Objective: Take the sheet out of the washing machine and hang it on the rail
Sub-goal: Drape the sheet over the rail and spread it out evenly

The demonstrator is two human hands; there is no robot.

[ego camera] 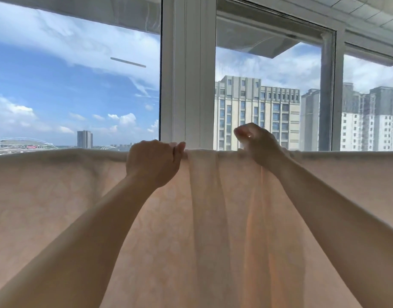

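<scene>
A pale peach sheet [57,196] with a faint pattern hangs across the whole view, draped over a rail that it hides completely. Its top edge runs level at about mid-height. My left hand [153,161] grips the top fold of the sheet, fingers curled over it, thumb toward the right. My right hand [257,145] is raised just above the top edge with fingers curled, pinching a bit of the fabric. Between the two hands the cloth bunches into vertical folds [213,196]. The washing machine is out of view.
Straight behind the sheet stands a large window with a white frame post [187,74] in the middle. Sky and tall buildings [255,114] show through the glass. A ceiling edge runs along the top right.
</scene>
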